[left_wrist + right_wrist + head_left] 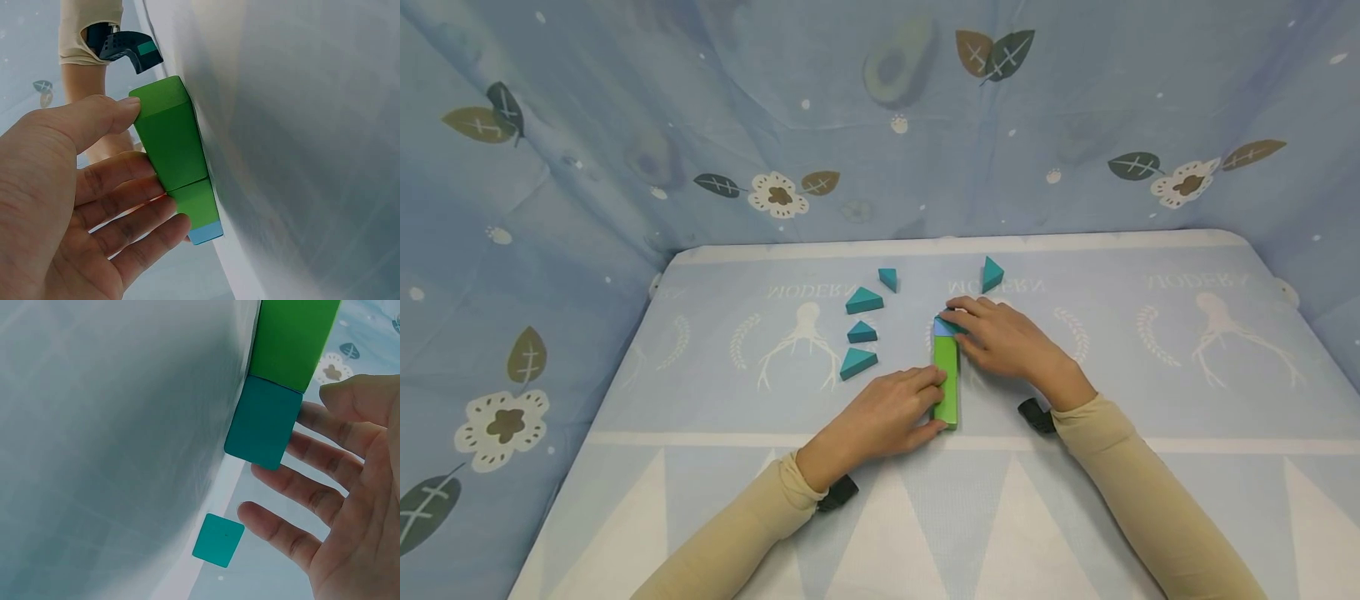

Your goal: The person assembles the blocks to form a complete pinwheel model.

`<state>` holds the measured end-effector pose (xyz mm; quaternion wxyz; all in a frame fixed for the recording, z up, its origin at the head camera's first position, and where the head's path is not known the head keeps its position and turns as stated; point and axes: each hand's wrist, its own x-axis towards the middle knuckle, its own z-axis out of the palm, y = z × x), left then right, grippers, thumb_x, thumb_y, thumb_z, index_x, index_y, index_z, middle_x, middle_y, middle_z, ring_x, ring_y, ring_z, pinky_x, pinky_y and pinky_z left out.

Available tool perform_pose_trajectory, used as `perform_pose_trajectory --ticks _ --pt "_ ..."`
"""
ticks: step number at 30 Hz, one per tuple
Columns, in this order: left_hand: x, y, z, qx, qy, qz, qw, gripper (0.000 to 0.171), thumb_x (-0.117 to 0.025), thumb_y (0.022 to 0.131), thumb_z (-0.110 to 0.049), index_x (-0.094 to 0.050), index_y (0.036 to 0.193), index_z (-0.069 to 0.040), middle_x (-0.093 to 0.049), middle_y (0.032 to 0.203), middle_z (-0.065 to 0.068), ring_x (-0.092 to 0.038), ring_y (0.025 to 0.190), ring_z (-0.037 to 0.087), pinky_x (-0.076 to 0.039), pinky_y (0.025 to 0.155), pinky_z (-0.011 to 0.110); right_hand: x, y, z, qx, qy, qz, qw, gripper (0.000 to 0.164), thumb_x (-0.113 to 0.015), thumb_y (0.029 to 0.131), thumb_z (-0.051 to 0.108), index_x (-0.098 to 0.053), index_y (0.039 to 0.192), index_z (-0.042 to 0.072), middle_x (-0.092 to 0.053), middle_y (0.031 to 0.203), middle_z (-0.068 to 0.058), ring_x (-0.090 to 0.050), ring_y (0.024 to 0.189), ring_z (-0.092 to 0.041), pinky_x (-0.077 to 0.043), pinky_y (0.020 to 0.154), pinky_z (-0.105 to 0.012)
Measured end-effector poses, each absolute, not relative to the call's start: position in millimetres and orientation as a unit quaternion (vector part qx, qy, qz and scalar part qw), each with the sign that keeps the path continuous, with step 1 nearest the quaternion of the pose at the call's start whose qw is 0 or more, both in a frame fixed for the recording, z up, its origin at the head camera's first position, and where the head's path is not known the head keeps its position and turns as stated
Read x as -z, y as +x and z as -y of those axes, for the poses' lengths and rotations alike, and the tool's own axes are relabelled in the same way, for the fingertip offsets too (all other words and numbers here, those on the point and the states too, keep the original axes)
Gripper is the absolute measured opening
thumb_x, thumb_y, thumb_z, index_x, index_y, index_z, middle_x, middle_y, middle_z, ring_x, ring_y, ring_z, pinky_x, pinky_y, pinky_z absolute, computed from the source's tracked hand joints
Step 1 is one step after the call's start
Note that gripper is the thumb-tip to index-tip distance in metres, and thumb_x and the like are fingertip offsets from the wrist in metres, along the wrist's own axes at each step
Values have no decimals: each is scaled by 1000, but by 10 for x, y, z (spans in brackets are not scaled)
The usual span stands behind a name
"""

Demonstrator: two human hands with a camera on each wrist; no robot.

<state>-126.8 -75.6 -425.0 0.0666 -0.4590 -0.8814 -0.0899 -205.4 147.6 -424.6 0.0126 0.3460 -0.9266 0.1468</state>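
A row of green blocks lies lengthwise on the table, with a seam between two green blocks in the left wrist view. At its far end sit a light blue piece and a teal triangular block. My left hand is at the row's left side, thumb at the near end and fairly straight fingers against the green side. My right hand lies over the far end, its extended fingers touching the teal block; the thumb stands apart in the right wrist view.
Several loose teal triangular blocks lie left of the row, and another teal block lies beyond the right hand. A patterned cloth covers the table. Behind rises a blue curtain. A dark wrist camera is strapped to each wrist.
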Motion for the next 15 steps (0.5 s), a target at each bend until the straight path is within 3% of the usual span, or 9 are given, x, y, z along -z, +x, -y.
perform_pose_trajectory --ticks 15 --pt "4255 -1273 756 90 -459 881 72 32 -74 87 -35 -72 106 -10 -62 123 2 -62 113 16 -52 95 27 4249 -2062 -1478 -144 347 927 13 38 -55 100 20 -57 136 9 -52 141 -10 -53 125 -29 -48 94 -50"
